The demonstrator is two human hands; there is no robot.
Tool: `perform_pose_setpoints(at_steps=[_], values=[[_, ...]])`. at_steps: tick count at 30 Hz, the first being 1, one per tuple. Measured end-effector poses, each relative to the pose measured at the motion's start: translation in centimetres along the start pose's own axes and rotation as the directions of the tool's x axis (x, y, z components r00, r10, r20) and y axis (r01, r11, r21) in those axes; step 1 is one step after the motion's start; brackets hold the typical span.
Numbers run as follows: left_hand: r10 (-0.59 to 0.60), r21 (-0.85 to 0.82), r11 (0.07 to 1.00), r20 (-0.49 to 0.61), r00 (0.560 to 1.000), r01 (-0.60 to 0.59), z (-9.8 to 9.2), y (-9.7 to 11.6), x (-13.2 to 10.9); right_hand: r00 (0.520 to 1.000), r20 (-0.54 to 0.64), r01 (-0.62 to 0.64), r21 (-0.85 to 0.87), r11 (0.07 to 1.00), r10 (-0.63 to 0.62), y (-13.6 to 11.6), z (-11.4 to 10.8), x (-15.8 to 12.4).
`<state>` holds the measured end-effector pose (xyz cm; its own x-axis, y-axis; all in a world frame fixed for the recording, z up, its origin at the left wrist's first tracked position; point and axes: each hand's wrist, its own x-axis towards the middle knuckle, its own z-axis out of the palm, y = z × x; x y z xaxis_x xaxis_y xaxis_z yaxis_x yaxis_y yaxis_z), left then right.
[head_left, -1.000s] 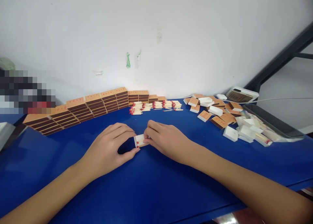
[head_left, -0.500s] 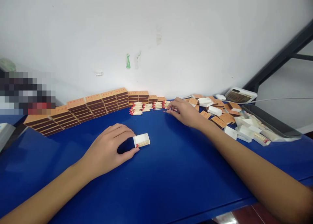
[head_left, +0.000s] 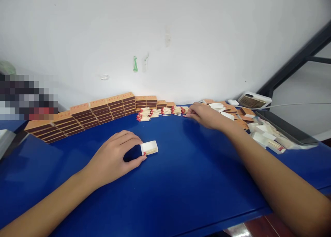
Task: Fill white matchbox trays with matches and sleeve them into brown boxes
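My left hand [head_left: 116, 157] rests on the table, thumb and fingers curved around the left end of a small white matchbox tray [head_left: 152, 144]. Inside that tray a few red-headed matches [head_left: 150, 152] lie along the near side. Farther back, my right hand [head_left: 205, 115] has its thumb and fingertips pinched together at the right end of a row of match piles [head_left: 167, 111]. A red match head shows at those fingertips; how many matches are pinched is hidden. Some sticks poke out loosely from the piles.
Stacked orange matchboxes [head_left: 100, 110] line the wall at the left. Behind my right arm lie scattered matchbox sleeves [head_left: 247, 112] and white trays [head_left: 261, 138]. A dark phone-like slab [head_left: 287, 128] and a cased phone [head_left: 254, 101] with a white cable lie at the right.
My right hand has moved right along the match piles, uncovering the pile at the right end. My left hand and the tray have stayed in place.
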<state>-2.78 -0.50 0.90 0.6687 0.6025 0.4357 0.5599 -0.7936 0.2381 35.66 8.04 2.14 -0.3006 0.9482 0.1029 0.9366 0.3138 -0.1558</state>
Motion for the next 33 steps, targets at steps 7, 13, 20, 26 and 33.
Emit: perform_pose_setpoints(at_steps=[7,13,20,26,33], values=[[-0.007,-0.01,1.0,0.0,1.0,0.007,0.0,-0.1,0.1,0.999,0.042,-0.001,-0.005,1.0,0.001,0.7,0.5,0.1],[-0.001,-0.011,1.0,0.005,1.0,0.001,-0.1,0.0,0.1,0.999,-0.017,0.047,0.003,0.999,-0.047,1.7,0.8,0.1],[-0.016,-0.03,0.999,0.0,1.0,0.016,-0.2,0.0,0.1,0.998,-0.03,0.053,0.008,0.999,-0.052,1.4,0.7,0.3],[-0.006,-0.018,1.0,0.006,1.0,0.007,-0.2,0.0,0.0,0.997,-0.042,0.066,0.038,0.997,-0.064,1.0,0.5,0.1],[-0.013,-0.017,1.0,0.019,1.0,0.013,-0.2,0.0,0.1,0.998,-0.038,0.052,0.042,0.998,-0.05,0.7,0.4,0.1]])
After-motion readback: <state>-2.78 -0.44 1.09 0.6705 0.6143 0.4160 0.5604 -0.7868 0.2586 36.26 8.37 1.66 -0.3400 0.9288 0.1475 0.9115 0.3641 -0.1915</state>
